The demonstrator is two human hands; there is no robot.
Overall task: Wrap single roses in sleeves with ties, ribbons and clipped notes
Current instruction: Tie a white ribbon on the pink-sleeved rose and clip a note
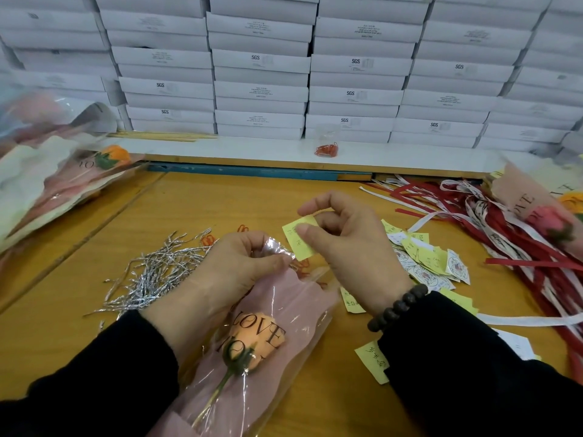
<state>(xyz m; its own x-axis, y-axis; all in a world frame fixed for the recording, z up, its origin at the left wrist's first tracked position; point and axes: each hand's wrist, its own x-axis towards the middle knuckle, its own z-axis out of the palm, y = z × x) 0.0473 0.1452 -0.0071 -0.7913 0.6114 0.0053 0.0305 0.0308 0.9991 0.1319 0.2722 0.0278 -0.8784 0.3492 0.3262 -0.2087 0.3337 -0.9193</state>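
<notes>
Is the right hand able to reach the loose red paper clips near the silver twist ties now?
Probably not directly. The right hand pinches a yellow note, and the left hand, gripping the sleeve, lies between it and the paper clips.

"LOVE YOU" is printed on the pink sleeve (pixel 268 335); "SGS" marks several stacked white boxes (pixel 262 61) at 12 o'clock; handwriting on the yellow note (pixel 298 239) is unreadable.

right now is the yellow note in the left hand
No, the right hand pinches the yellow note, while the left hand grips the sleeve edge.
</notes>
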